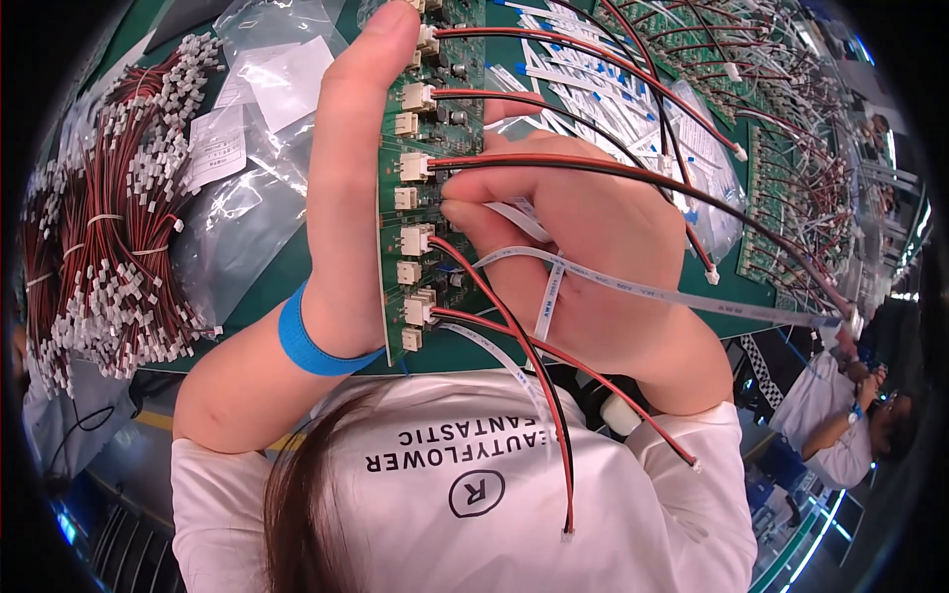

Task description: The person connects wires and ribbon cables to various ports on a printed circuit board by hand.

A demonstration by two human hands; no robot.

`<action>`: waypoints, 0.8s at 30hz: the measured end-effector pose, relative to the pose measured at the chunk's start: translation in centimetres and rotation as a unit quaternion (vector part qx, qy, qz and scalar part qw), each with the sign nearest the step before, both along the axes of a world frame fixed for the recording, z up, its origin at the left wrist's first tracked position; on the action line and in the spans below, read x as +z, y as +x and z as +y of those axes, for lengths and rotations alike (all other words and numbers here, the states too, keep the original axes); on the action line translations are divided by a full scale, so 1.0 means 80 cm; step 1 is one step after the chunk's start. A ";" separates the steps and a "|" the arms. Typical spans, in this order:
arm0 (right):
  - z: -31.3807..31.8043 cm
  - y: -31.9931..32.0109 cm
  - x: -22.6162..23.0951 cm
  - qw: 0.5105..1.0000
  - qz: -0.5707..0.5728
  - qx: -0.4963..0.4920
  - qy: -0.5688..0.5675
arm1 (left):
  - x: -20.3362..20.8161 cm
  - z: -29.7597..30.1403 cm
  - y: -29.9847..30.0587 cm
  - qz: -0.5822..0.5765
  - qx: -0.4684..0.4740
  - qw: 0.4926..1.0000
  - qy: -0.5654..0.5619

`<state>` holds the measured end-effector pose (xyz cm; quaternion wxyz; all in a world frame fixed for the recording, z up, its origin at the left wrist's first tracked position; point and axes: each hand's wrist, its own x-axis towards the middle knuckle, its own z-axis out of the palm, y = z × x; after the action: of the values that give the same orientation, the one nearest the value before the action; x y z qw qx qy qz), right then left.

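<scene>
A green surface [259, 298] spreads beneath both hands, with bundled red-and-black wires [107, 247] well left of the left fingers. The left hand [346, 168] clasps a green circuit board [390, 222], thumb along its near face. The right hand [613, 232] has its bent fingers close together at the board's right edge; whether they pinch anything, I cannot tell. A white ribbon cable [643, 291] trails below them; small white connectors [413, 168] line the board just left of them.

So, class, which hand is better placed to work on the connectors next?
Likely the right hand: its fingertips sit near connectors on the green board, while the left hand seems occupied holding it.
</scene>
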<state>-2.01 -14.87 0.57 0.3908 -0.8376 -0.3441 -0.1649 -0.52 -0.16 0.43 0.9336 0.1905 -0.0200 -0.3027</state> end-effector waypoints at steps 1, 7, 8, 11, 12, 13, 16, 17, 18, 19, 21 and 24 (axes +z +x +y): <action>0.001 0.000 0.000 1.000 0.005 0.002 -0.016 | -0.002 0.002 -0.002 0.000 0.002 1.000 0.001; 0.002 0.001 -0.008 1.000 0.010 0.009 0.026 | 0.000 -0.002 -0.004 0.019 0.047 0.998 0.024; 0.003 0.002 -0.010 1.000 0.010 0.011 0.027 | -0.003 -0.001 -0.004 0.015 0.054 0.998 0.040; 0.005 0.004 -0.014 0.998 0.020 0.031 0.054 | -0.006 -0.011 -0.004 0.026 0.116 0.979 0.164; 0.004 0.004 -0.012 0.993 0.082 0.049 0.074 | -0.006 -0.015 -0.004 0.042 0.169 0.947 0.270; 0.004 0.003 -0.011 0.983 0.143 0.066 0.093 | -0.006 -0.014 -0.005 0.041 0.169 0.947 0.270; 0.004 0.005 -0.011 0.998 0.021 0.047 0.038 | -0.009 -0.016 -0.004 0.024 0.154 0.947 0.281; 0.005 0.005 -0.011 0.998 0.021 0.048 0.038 | -0.013 -0.020 -0.003 0.025 0.193 0.941 0.277; 0.006 0.004 -0.011 0.999 0.011 0.045 0.028 | -0.016 -0.022 -0.003 0.027 0.233 0.933 0.273; 0.006 0.004 -0.011 0.999 0.000 0.043 0.017 | -0.016 -0.020 -0.005 0.027 0.233 0.933 0.273; 0.007 0.004 -0.013 0.999 0.008 0.038 0.026 | -0.018 -0.017 -0.008 -0.039 0.226 0.934 0.275; 0.008 0.003 -0.016 0.999 0.018 0.025 0.033 | -0.039 -0.011 -0.012 -0.189 0.248 0.917 0.248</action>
<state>-1.79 -14.25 -0.72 0.4283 -0.8182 -0.3523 -0.1517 -1.52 -1.06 -2.68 0.8805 0.4681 -0.0729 -0.0150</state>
